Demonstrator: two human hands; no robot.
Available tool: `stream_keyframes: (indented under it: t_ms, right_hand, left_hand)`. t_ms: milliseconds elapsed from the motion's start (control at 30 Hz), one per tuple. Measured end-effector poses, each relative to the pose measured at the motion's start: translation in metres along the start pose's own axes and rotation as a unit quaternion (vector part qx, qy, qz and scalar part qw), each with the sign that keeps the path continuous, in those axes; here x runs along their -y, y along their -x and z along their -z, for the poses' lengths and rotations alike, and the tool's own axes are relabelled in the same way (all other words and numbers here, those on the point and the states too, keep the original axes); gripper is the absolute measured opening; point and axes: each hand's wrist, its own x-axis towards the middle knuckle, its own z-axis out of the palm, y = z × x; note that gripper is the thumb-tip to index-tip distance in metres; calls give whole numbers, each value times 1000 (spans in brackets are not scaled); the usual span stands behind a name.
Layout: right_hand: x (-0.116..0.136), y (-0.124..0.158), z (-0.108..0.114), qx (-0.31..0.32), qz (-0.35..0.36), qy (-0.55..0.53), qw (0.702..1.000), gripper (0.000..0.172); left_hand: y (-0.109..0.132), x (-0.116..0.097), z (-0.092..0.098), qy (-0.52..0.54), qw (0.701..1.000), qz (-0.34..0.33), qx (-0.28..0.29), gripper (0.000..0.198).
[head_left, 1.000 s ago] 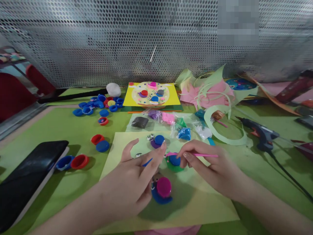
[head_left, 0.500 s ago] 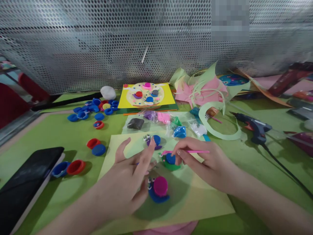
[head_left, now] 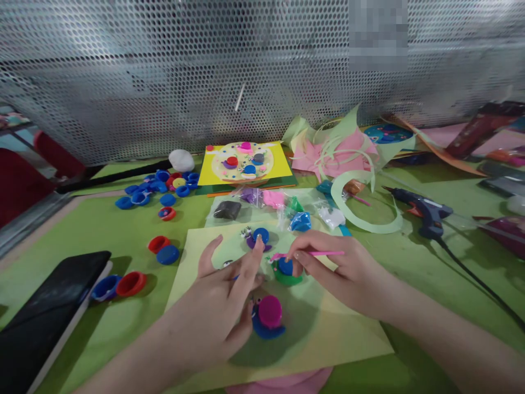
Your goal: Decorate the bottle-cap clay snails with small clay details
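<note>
A thin pink modelling tool [head_left: 328, 253] is pinched in my right hand [head_left: 348, 273]. Its tip points left at the head of a snail with a green clay body and blue cap shell [head_left: 286, 271]. My left hand [head_left: 217, 306] hovers over the pale yellow paper [head_left: 340, 345] with thumb and index finger stretched apart. That index fingertip overlaps a purple snail with a blue cap [head_left: 261, 235]; touching or not, I cannot tell. Below lies a blue snail with a magenta cap [head_left: 269, 312], its eyes partly covered by my left hand. Another small piece shows partly behind this hand.
Bags of coloured clay [head_left: 301, 221] lie behind the paper, before a yellow card with a finished snail picture [head_left: 205, 172]. Loose bottle caps [head_left: 167, 254] and a black phone [head_left: 53, 295] are left. A glue gun [head_left: 426, 210] with cable and a paper ring [head_left: 340, 205] sit right.
My left hand has shifted slightly and covers more of the magenta-capped snail's eyes. The tool stays in my right hand at the green snail's head. The camera view has moved a little.
</note>
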Motion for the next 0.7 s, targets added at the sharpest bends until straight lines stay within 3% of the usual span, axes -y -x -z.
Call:
stream_keyframes:
  t_ms: [233, 433, 700]
  right_hand:
    - [0, 1, 0, -3, 5, -5, 1000, 15]
    - [2, -1, 2, 6, 0, 1, 1000, 16]
    - [5, -1, 5, -2, -9, -10, 1000, 14]
  left_hand:
    - [-3, 3, -1, -43, 997, 28, -64, 78]
    - [-6, 4, -3, -67, 997, 19, -15, 79]
    - [-12, 4, -6, -127, 991, -8, -40, 66]
